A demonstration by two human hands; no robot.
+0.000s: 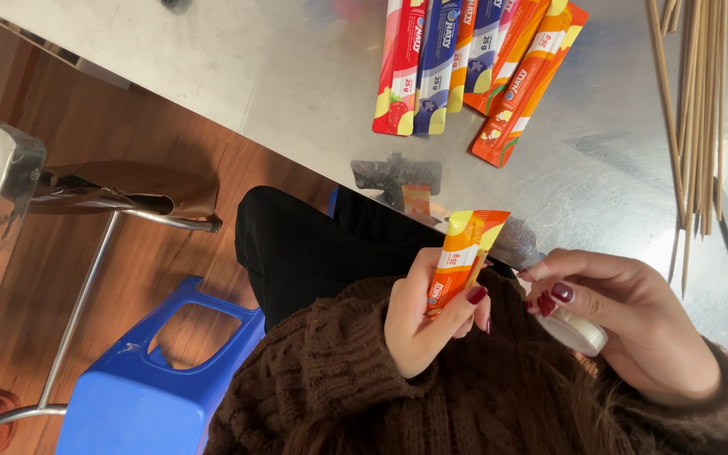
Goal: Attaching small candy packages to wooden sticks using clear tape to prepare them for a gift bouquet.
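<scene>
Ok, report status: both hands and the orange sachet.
Left hand gripping orange stick sachet, upright. Right hand holding small white round lid, beside it. Nothing between them; more sachets lie on the steel table.

The orange stick sachet [463, 255] stands nearly upright, leaning slightly to the right, above the person's lap and just short of the surface's edge. It is slim and flat, orange with a yellow patch at its top end and a white band across its middle, its lower part hidden in the grip. The small white tape roll [573, 330], a round flat disc, lies tilted just beside it, to its right.
</scene>
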